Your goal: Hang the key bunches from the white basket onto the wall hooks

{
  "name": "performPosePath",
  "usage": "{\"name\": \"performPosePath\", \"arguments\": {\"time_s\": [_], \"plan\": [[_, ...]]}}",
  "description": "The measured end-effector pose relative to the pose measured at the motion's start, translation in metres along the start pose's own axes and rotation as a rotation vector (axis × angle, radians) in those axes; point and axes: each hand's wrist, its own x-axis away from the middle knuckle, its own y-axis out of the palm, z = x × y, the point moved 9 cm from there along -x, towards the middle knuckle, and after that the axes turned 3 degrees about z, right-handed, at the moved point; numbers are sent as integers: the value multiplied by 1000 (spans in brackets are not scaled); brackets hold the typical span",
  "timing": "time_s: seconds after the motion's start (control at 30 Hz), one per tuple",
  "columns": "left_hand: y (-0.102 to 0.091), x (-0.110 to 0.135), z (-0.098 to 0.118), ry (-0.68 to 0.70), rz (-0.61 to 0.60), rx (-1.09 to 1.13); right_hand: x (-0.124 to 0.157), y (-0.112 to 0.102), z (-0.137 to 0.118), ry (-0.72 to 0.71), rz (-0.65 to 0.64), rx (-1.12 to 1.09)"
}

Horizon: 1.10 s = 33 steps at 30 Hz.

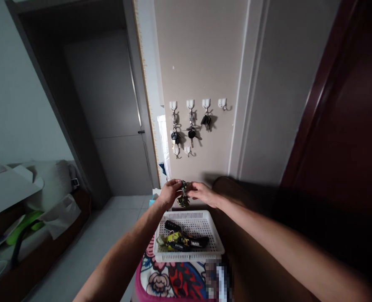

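My left hand (pixel 169 192) and my right hand (pixel 201 193) meet in front of the wall, both pinched on a bunch of keys (pixel 183 197) that hangs between them above a white perforated basket (pixel 215 239). The basket holds more keys and fobs, one with a yellow tag (pixel 175 239). On the beige wall, a row of white hooks (pixel 190 103) carries three key bunches (pixel 191 132); the rightmost hook (pixel 222 102) is bare. Two smaller hooks (pixel 187 150) sit below.
The basket rests on a floral cushion or stool (pixel 170 281). A dark brown door (pixel 346 126) stands at right, a grey doorway (pixel 110 117) at left. Low furniture with bags and a green object (pixel 25 222) lines the left side; tiled floor (pixel 110 226) lies between.
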Motion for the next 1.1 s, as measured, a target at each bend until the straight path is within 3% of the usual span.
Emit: {"name": "performPosePath", "arguments": {"time_s": [0.2, 0.43, 0.57, 0.8, 0.9, 1.1], "plan": [[5, 3, 6, 10, -34, 48, 1, 4, -4, 14, -41, -21], [-4, 3, 6, -33, 65, -65, -2, -23, -19, -24, 100, 18], [-3, 1, 8, 19, 83, -199, -2, -34, -26, -65, 129, -51], [22, 1, 6, 34, -133, -438, 0, -42, -30, -121, 154, -59], [32, -3, 14, 117, -193, -471, -2, -47, -28, -114, 183, -15], [40, -10, 40, 322, -81, -675, -1, -49, -29, -137, 223, 145]]}}
